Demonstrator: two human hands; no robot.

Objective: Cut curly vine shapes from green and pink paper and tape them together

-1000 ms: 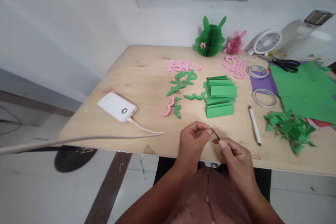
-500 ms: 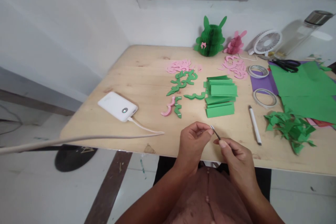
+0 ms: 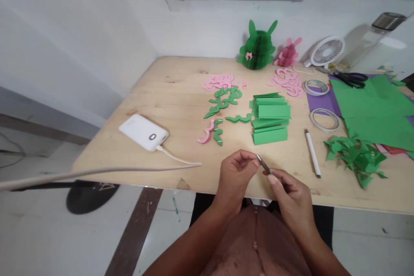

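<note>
Close to the table's front edge, my left hand (image 3: 235, 177) pinches the pale end of a slim dark strip (image 3: 264, 164) between thumb and forefinger. The other end of this strip sits in my right hand (image 3: 290, 192), whose fingers are curled closed around it. I cannot make out what kind of piece it is. Just beyond my hands lies a row of folded green paper strips (image 3: 271, 116). To its left are a wavy green paper piece (image 3: 237, 119), a green zigzag cutout (image 3: 218, 133) with white bits, and a curved pink cutout (image 3: 205, 133).
Behind stand a green paper bunny (image 3: 257, 47), a pink paper bunny (image 3: 287, 55) and a small fan (image 3: 327, 51). On the right lie a white pen (image 3: 312, 153), tape rolls (image 3: 324, 120), black scissors (image 3: 351, 79) and green scraps (image 3: 355, 157). A cabled power bank (image 3: 142, 131) is at left.
The dark strip has turned a little between my fingers, showing a broader side. My hands stay in nearly the same place; the view has shifted slightly.
</note>
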